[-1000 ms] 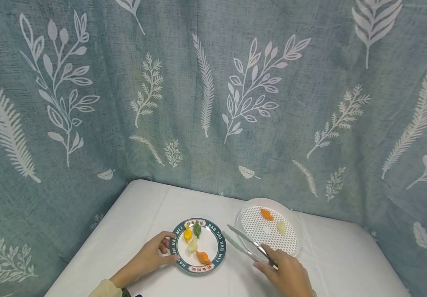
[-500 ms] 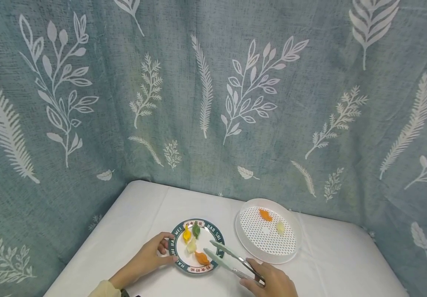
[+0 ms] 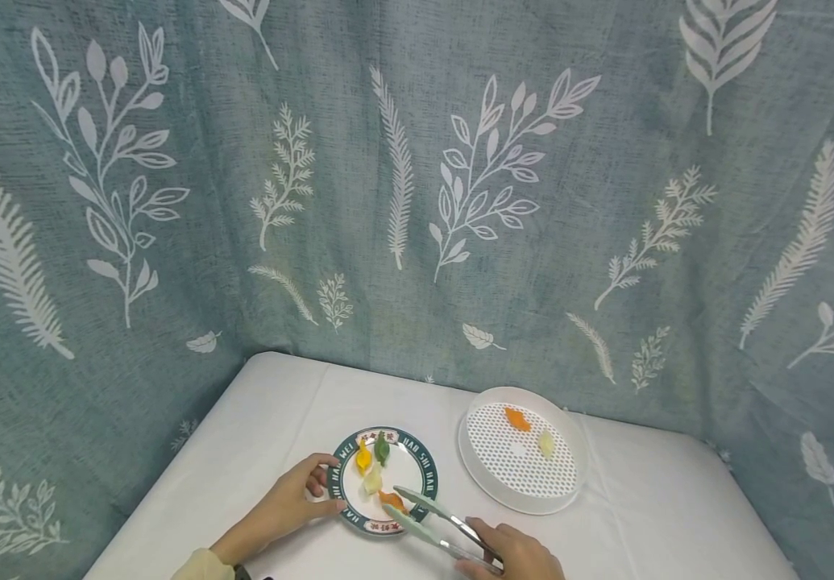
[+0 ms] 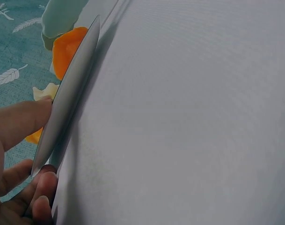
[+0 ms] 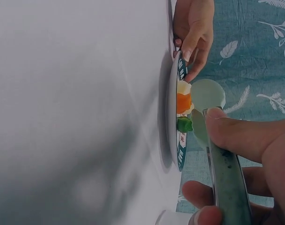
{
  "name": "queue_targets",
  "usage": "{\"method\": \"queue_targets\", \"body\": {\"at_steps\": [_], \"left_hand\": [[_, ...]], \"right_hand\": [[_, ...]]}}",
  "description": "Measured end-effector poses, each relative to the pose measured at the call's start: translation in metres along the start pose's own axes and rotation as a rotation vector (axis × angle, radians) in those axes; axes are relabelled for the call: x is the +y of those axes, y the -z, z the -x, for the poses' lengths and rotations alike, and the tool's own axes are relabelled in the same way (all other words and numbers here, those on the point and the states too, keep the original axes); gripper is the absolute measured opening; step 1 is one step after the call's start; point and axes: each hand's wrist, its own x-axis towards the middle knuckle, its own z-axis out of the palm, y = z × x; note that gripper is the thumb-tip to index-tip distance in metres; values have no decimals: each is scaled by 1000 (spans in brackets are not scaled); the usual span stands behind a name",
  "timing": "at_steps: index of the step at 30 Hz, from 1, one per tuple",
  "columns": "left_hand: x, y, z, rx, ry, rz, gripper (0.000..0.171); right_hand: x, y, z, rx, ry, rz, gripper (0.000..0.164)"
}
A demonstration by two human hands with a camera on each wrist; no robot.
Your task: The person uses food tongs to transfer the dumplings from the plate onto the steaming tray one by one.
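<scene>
My left hand (image 3: 300, 495) holds the left rim of a round plate (image 3: 422, 475) with a green lettered border, thumb at the front edge and fingers beside it. On the plate lie dumpling-shaped pieces: yellow (image 3: 363, 457), green (image 3: 382, 449), cream (image 3: 373, 481) and orange (image 3: 392, 501). My right hand (image 3: 514, 552) grips metal tongs (image 3: 453, 528) with pale green tips. Those tips are spread, one on each side of the orange dumpling-shaped piece; whether they touch it I cannot tell. In the right wrist view, the tongs (image 5: 229, 187) lie under my thumb.
To the right of the plate stands a round white steamer tray (image 3: 582, 459) with a perforated base. An orange piece (image 3: 516, 419) and a cream piece (image 3: 546, 444) lie in it. White cloth (image 3: 293, 403) covers the table, and a leaf-patterned curtain (image 3: 358, 201) hangs behind.
My right hand has carried the tongs leftward from beside the steamer tray to the orange piece on the plate. My left hand has stayed at the plate's rim.
</scene>
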Motion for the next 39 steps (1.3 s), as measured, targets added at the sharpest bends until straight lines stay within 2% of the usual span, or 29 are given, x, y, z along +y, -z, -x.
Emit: {"method": "queue_targets", "body": {"at_steps": [4, 20, 27, 35, 39], "left_hand": [[0, -1, 0, 7, 4, -12, 71], [1, 1, 0, -3, -15, 17, 70], [1, 1, 1, 4, -21, 6, 70], [-3, -1, -1, 2, -19, 0, 70], [-2, -1, 0, 4, -12, 5, 71]], "right_hand": [[-2, -2, -1, -7, 14, -10, 65], [-5, -7, -11, 4, -29, 56, 67], [-6, -8, -15, -28, -27, 44, 68], [-4, -7, -17, -74, -12, -7, 61], [-3, -8, -16, -73, -18, -20, 61]]}}
